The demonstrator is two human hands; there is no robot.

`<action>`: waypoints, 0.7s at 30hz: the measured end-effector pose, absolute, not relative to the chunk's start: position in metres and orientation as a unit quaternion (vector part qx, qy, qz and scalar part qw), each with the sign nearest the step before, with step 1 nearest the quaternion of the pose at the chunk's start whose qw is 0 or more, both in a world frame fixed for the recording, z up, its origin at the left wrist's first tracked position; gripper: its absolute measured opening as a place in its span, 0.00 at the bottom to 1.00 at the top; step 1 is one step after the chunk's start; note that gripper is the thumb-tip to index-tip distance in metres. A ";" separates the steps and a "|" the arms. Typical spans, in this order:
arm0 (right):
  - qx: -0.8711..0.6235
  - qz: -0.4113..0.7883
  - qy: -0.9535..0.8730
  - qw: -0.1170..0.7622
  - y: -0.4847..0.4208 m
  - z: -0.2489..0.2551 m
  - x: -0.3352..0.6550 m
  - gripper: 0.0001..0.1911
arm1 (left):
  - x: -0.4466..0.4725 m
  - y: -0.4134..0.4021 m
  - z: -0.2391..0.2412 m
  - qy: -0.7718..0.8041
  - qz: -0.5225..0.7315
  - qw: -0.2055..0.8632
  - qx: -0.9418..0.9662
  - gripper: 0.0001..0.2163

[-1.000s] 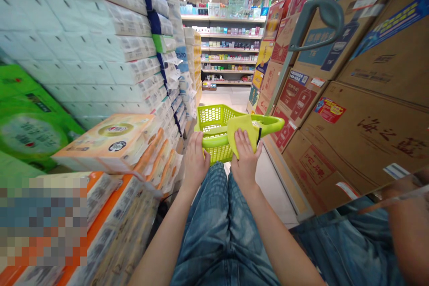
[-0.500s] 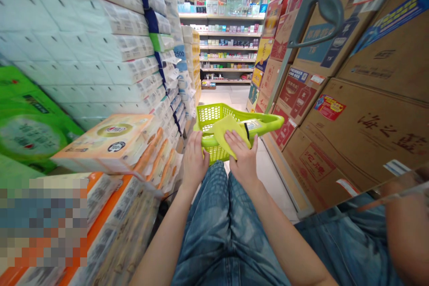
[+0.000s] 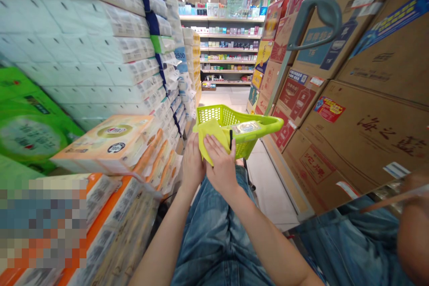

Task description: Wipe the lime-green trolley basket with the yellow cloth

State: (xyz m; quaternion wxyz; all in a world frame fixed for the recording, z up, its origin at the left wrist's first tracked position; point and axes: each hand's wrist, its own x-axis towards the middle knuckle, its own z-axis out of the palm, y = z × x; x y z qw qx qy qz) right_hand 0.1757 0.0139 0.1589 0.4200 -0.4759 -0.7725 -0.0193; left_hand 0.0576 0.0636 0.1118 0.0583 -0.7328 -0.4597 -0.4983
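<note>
A lime-green shopping cart (image 3: 258, 130) stands in front of me in a narrow aisle. My right hand (image 3: 220, 164) presses a yellow-green cloth (image 3: 209, 136) flat against the left end of the cart's handle bar, fingers stretched out over the cloth. My left hand (image 3: 192, 164) sits just left of it, curled around the near rim of the cart, its fingers partly hidden behind the cloth. A label (image 3: 247, 127) shows on the handle to the right of the cloth.
Stacked tissue packs (image 3: 110, 62) wall the left side; orange packs (image 3: 117, 143) jut out close to my left arm. Cardboard boxes (image 3: 365, 134) are piled on the right, with a grey trolley handle (image 3: 318, 22) against them. Shelves (image 3: 228, 49) close the far end.
My right hand has slid the cloth leftward along the cart handle, from its middle to its left end, uncovering the label. My left hand has stayed at the rim.
</note>
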 end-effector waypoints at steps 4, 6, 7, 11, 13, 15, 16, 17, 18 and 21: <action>-0.499 -0.051 -0.754 0.423 0.021 0.158 0.215 0.32 | 0.060 0.063 0.116 -0.444 -0.502 0.070 -0.739 0.29; -0.530 -0.073 -0.720 0.442 0.027 0.159 0.236 0.32 | 0.061 0.062 0.118 -0.444 -0.500 0.074 -0.740 0.29; -0.545 -0.080 -0.703 0.451 0.030 0.159 0.244 0.32 | 0.062 0.062 0.119 -0.444 -0.500 0.075 -0.739 0.29; -0.581 -0.089 -0.664 0.463 0.033 0.159 0.245 0.32 | 0.063 0.063 0.118 -0.448 -0.504 0.079 -0.734 0.29; -0.578 -0.084 -0.674 0.453 0.028 0.158 0.225 0.33 | 0.063 0.064 0.116 -0.449 -0.504 0.079 -0.733 0.29; -0.555 -0.067 -0.701 0.442 0.021 0.156 0.200 0.33 | 0.061 0.065 0.113 -0.451 -0.504 0.075 -0.732 0.28; -0.536 -0.056 -0.719 0.439 0.017 0.155 0.188 0.32 | 0.060 0.065 0.111 -0.456 -0.504 0.071 -0.730 0.28; -0.516 -0.046 -0.735 0.437 0.014 0.154 0.177 0.31 | 0.059 0.065 0.110 -0.463 -0.504 0.066 -0.726 0.27; -0.498 -0.038 -0.748 0.437 0.011 0.153 0.170 0.31 | 0.058 0.065 0.109 -0.471 -0.505 0.060 -0.721 0.26; -0.464 -0.035 -0.771 0.434 0.008 0.150 0.170 0.32 | 0.057 0.064 0.109 -0.474 -0.502 0.051 -0.721 0.26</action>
